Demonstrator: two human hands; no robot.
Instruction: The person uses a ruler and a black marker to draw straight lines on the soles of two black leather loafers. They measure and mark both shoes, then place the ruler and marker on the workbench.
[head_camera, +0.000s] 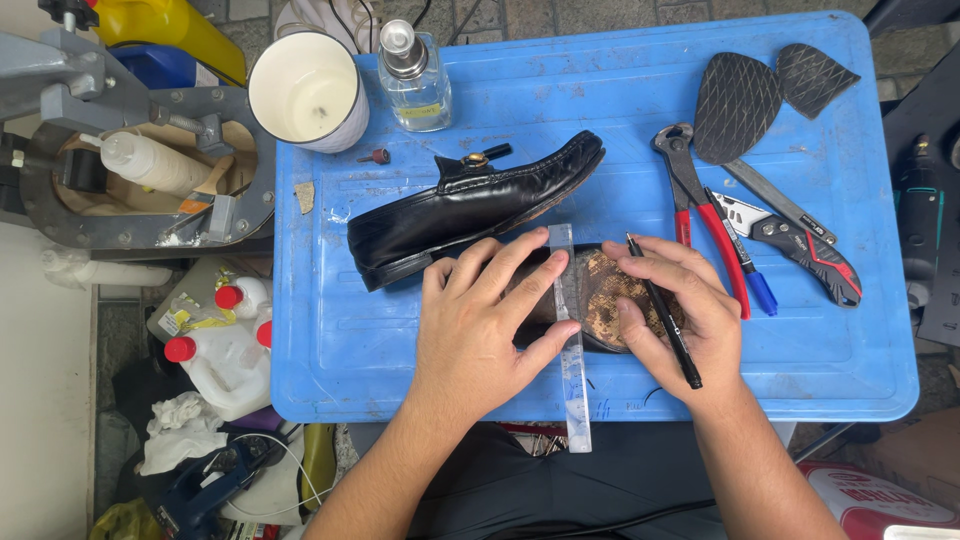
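Note:
My left hand (478, 315) lies flat on a clear plastic ruler (572, 345), pressing it across a second shoe turned sole up (600, 300) on the blue table (400, 370). The worn, mottled sole shows to the right of the ruler. My right hand (685, 310) grips a black pen (664, 312), its tip up near the ruler's far end, while the fingers rest on the sole. A black loafer (470, 205) lies on its side just beyond my hands, toe pointing right.
Red-handled pincers (700, 215), a blue marker (745, 262), a folding utility knife (800, 240) and two black rubber sole pieces (740, 100) lie at the right. A white cup (305, 90) and a glass bottle (412, 80) stand at the back left. Bottles (225, 350) crowd the floor left.

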